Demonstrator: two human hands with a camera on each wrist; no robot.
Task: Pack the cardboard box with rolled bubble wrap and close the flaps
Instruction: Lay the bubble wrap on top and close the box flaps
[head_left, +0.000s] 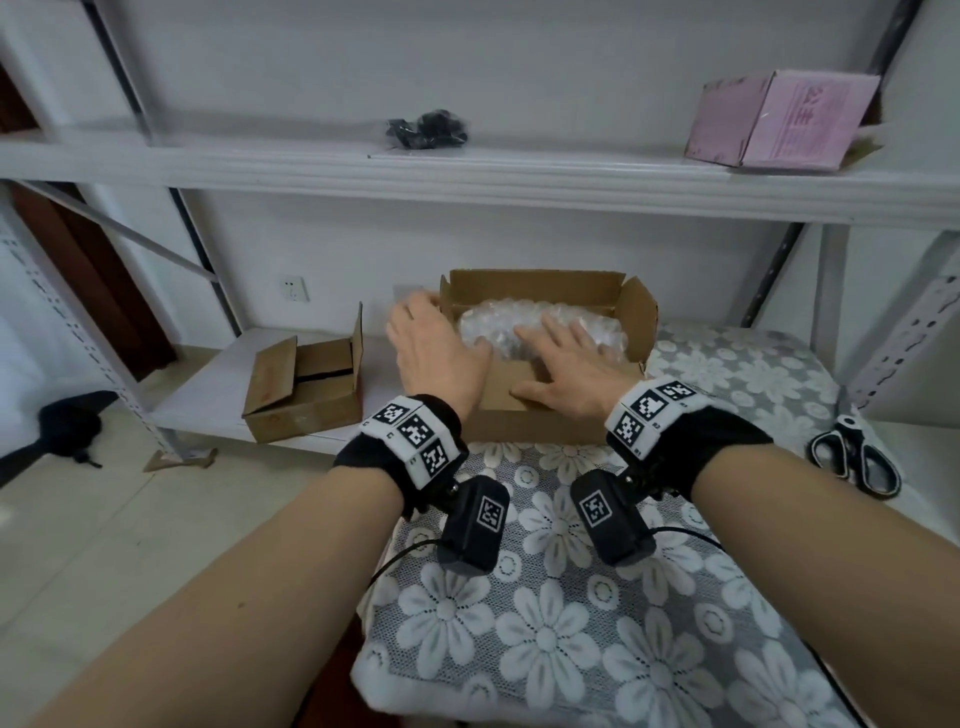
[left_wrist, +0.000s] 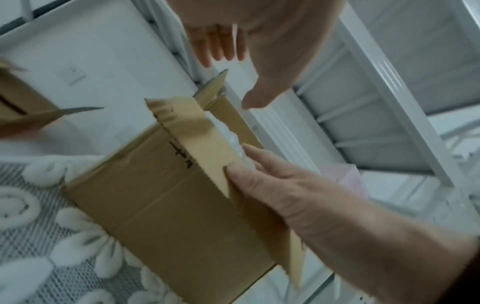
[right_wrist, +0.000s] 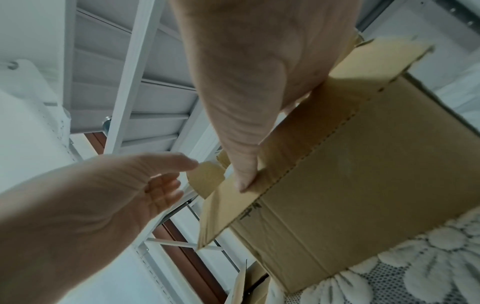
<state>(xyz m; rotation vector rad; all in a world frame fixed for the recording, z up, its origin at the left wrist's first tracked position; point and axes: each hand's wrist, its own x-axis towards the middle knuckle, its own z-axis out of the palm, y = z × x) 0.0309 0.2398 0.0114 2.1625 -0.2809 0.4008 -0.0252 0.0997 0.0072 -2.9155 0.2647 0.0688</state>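
Presently cardboard box (head_left: 524, 415) sits on floral cloth (head_left: 571, 623), holding clear, crumpled bubble wrap (head_left: 519, 327). Right hand (head_left: 566, 374), fingers spread, presses near flap (left_wrist: 207, 152); left hand (head_left: 436, 353) open beside box.

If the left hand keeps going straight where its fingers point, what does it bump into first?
Probably the upright left end flap of the cardboard box. The left hand reaches open toward it, fingertips close by. Depth is unclear, so the fingers might slip just outside the flap.

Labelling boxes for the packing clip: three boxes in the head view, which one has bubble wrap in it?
The open cardboard box on the floral cloth, under both hands: bubble wrap fills it. The smaller brown box sits left; the pink box on the upper shelf.
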